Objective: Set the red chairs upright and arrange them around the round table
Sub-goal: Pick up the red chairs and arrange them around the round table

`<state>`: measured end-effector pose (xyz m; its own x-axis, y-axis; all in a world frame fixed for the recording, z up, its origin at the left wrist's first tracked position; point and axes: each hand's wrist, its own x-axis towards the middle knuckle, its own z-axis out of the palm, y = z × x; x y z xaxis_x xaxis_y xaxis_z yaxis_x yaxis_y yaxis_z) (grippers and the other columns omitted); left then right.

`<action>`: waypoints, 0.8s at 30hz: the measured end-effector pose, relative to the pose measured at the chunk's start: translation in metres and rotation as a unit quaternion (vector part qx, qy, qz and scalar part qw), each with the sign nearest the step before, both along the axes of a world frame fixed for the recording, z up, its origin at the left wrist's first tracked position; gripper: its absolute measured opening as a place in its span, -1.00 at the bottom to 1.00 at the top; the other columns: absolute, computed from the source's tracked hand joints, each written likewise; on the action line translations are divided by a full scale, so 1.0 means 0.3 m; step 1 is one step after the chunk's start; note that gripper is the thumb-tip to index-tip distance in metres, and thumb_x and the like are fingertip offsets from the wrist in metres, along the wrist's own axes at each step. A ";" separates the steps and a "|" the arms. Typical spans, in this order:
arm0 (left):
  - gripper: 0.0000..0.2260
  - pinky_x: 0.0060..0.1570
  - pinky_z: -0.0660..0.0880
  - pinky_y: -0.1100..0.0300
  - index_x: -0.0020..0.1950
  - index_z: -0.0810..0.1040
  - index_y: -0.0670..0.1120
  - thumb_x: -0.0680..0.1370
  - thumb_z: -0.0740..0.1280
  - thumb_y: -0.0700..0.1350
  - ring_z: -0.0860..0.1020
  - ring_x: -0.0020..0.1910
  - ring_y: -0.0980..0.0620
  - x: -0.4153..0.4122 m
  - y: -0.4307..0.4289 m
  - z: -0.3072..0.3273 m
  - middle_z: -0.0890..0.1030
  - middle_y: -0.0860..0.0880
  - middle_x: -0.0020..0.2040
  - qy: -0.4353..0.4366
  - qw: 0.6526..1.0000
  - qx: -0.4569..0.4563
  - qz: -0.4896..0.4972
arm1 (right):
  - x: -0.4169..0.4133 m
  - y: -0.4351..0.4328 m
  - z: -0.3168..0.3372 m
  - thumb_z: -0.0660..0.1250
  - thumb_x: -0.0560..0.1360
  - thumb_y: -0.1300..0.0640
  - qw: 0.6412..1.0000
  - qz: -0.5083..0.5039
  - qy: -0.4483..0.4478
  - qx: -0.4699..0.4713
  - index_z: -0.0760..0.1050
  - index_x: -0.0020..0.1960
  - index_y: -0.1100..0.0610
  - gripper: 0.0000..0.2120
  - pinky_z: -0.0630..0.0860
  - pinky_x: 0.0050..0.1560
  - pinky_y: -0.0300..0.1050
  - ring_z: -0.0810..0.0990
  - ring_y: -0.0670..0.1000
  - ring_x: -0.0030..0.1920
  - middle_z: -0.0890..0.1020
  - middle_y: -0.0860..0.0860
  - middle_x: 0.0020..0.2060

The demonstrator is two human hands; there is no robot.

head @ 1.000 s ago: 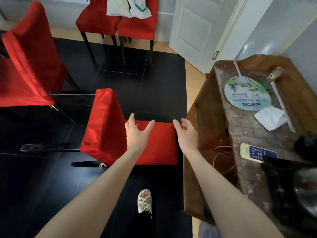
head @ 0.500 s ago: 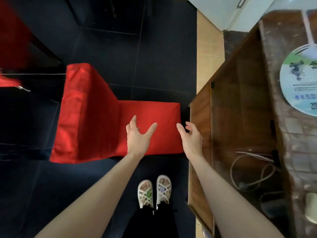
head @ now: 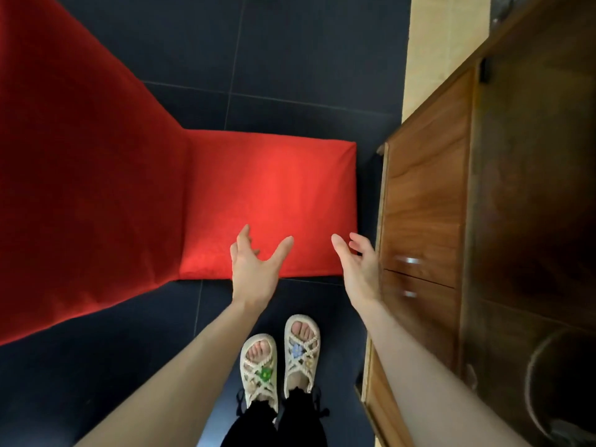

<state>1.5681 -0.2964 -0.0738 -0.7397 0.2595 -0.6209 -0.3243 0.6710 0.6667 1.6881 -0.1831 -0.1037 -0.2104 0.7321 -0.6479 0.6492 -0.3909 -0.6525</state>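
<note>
head view: the red chair [head: 129, 175] fills the left on the dark tiled floor [head: 306, 59], its back to the left and its seat reaching toward the middle. the left hand [head: 254, 269], fingers spread and grasping nothing, is over the seat's near edge. the right hand [head: 358, 269], likewise released, is at the seat's near right corner, just beside the wooden cabinet [head: 422, 195].

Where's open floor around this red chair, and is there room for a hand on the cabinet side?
Bare dark floor lies beyond the red chair, up to the tan strip, and lower left, between chair and sandals. Crowded: only a thin gap separates the chair's right edge from the wooden cabinet, beside the right hand.
</note>
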 end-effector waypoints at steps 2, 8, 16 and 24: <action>-0.19 0.11 0.35 0.19 0.55 0.16 0.01 0.42 0.43 0.23 0.42 0.29 0.05 0.013 0.000 -0.119 0.31 -0.02 0.42 -0.012 1.000 -0.011 0.010 | 0.015 0.005 -0.119 0.38 0.47 -0.22 1.000 -0.007 -0.003 -0.011 0.42 0.39 -0.01 -0.44 0.39 0.16 -0.15 0.51 -0.06 0.18 0.52 -0.03 0.28; -0.17 0.15 0.35 0.14 0.55 0.14 0.02 0.42 0.43 0.26 0.40 0.33 0.03 0.065 -0.007 -0.401 0.33 0.01 0.42 -0.047 0.998 -0.037 0.036 | 0.071 0.023 -0.399 0.37 0.45 -0.25 0.999 -0.005 -0.020 -0.024 0.42 0.39 -0.04 -0.42 0.33 0.14 -0.17 0.50 -0.07 0.20 0.52 -0.05 0.27; -0.08 0.15 0.34 0.10 0.55 0.10 -0.11 0.39 0.43 0.30 0.39 0.29 -0.04 0.143 -0.010 -0.700 0.31 -0.07 0.44 -0.095 0.988 -0.103 0.071 | 0.135 0.015 -0.699 0.40 0.39 -0.32 0.998 -0.001 -0.031 -0.046 0.28 0.49 -0.11 -0.26 0.27 0.24 -0.12 0.36 0.03 0.41 0.38 -0.03 0.43; 0.06 0.26 0.35 0.04 0.52 0.07 -0.26 0.32 0.45 0.36 0.40 0.34 -0.15 0.202 0.003 -0.882 0.41 -0.17 0.37 -0.183 0.961 -0.153 0.139 | 0.181 0.026 -0.867 0.42 0.35 -0.33 0.998 -0.023 -0.048 -0.045 0.10 0.57 -0.12 -0.09 0.22 0.30 -0.05 0.18 0.07 0.52 0.21 -0.01 0.53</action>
<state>1.6287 -0.2955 -0.3384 -0.4722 -0.1521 -0.8683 -0.6940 0.6715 0.2598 1.7423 -0.1754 -0.3638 -0.1121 0.6777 -0.7267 0.6873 -0.4753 -0.5493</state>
